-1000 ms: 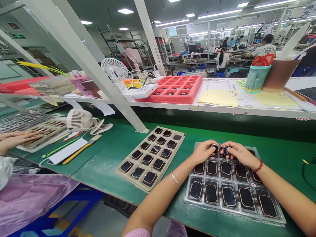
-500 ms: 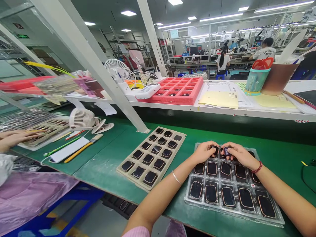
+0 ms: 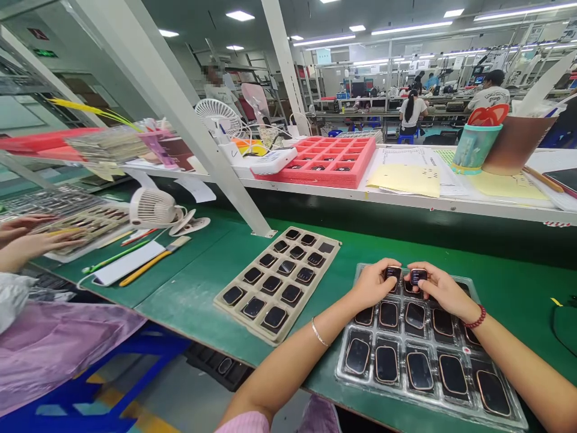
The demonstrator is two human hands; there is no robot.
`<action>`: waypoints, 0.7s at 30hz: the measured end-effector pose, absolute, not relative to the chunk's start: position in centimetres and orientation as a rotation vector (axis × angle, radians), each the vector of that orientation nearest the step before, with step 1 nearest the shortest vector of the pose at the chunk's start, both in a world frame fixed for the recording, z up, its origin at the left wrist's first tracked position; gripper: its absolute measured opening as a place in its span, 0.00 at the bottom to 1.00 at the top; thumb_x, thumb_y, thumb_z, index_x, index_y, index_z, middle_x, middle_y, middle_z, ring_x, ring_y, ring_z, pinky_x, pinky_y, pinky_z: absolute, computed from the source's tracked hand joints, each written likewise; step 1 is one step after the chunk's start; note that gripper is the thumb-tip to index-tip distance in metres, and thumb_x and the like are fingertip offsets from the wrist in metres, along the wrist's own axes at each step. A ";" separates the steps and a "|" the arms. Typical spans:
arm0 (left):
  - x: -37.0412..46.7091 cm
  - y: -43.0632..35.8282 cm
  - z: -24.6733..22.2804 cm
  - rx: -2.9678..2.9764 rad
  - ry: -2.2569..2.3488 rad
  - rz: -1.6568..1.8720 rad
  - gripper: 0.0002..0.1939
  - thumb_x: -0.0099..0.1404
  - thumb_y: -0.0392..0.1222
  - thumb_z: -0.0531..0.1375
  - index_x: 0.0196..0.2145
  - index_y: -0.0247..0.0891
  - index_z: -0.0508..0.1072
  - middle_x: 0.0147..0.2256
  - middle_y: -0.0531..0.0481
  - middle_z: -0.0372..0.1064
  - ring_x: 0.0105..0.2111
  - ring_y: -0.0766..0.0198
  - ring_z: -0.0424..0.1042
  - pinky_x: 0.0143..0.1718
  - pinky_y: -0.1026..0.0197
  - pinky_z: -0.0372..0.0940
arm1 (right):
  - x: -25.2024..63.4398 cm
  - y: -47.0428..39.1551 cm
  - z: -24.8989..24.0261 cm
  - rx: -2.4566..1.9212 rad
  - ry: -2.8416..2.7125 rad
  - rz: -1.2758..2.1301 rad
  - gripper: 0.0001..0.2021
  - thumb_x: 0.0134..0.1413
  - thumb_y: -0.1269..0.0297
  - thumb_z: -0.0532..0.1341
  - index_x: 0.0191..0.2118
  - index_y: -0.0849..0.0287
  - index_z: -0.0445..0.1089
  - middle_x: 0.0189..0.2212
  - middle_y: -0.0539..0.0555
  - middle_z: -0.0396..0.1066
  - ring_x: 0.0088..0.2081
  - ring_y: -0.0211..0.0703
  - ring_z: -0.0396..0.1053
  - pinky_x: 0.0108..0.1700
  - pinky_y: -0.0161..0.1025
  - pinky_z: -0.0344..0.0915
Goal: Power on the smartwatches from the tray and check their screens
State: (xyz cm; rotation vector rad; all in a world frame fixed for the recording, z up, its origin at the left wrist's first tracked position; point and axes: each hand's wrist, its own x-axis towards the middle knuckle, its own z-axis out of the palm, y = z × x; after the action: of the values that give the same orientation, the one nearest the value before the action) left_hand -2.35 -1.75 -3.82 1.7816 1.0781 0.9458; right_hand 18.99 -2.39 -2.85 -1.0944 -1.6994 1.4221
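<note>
My left hand [image 3: 378, 281] grips a smartwatch [image 3: 393, 273] without a strap, its screen lit with small text. A second lit smartwatch [image 3: 418, 276] is pinched in my right hand [image 3: 439, 288], close beside the first. Both hands are over the back row of a clear plastic tray [image 3: 360, 388], which holds rows of dark-screened watch faces in gold-coloured frames. My fingers hide part of that back row. To the left lies a beige tray [image 3: 265, 334] with more dark watch faces in its pockets; its far right pocket shows only a flat dark square.
A white post [image 3: 234, 186] rises between the bench and a shelf holding a red foam tray [image 3: 360, 174], papers and cups. At left are a small fan [image 3: 155, 207], a yellow-handled brush [image 3: 155, 261] and a co-worker's hands [image 3: 42, 240] over another tray.
Both watches have tilted so their screens face me more, and the left one's screen now shows lit text. The view has shifted slightly. A person has appeared in the background.
</note>
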 end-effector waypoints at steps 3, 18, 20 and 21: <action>-2.5 -1.9 -3.6 1.736 1.081 0.965 0.17 0.57 0.35 0.57 0.46 0.37 0.69 0.36 0.51 0.71 0.23 0.72 0.62 0.27 0.67 0.60 | 18.9 -2.5 -2.7 -1.079 -1.712 1.424 0.18 0.57 0.62 0.57 0.53 0.55 0.61 0.46 0.58 0.71 0.38 0.46 0.72 0.30 0.38 0.67; -2.5 -1.6 -4.3 1.615 0.980 0.959 0.11 0.62 0.37 0.54 0.42 0.34 0.70 0.33 0.48 0.71 0.29 0.67 0.70 0.32 0.64 0.67 | 18.9 -2.4 -2.5 -1.108 -1.784 1.393 0.14 0.61 0.60 0.52 0.49 0.58 0.65 0.40 0.57 0.73 0.32 0.42 0.71 0.30 0.38 0.65; -2.5 -1.6 -4.3 1.632 0.989 0.954 0.11 0.62 0.37 0.53 0.42 0.35 0.69 0.34 0.48 0.71 0.29 0.67 0.70 0.32 0.64 0.67 | 18.9 -2.4 -2.5 -1.115 -1.787 1.388 0.13 0.61 0.60 0.52 0.48 0.58 0.66 0.40 0.57 0.73 0.32 0.42 0.71 0.30 0.38 0.64; -2.5 -1.7 -4.3 1.638 0.990 0.953 0.11 0.62 0.36 0.53 0.42 0.35 0.69 0.34 0.48 0.71 0.29 0.67 0.70 0.32 0.64 0.67 | 18.9 -2.4 -2.5 -1.118 -1.789 1.386 0.13 0.60 0.60 0.52 0.48 0.58 0.66 0.39 0.57 0.73 0.32 0.41 0.71 0.30 0.38 0.64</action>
State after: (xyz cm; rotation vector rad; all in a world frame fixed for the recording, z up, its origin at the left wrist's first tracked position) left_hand -2.51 -1.66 -4.26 1.6383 0.9905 0.9531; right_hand 18.89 -2.44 -2.47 -1.1177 -1.7888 1.3864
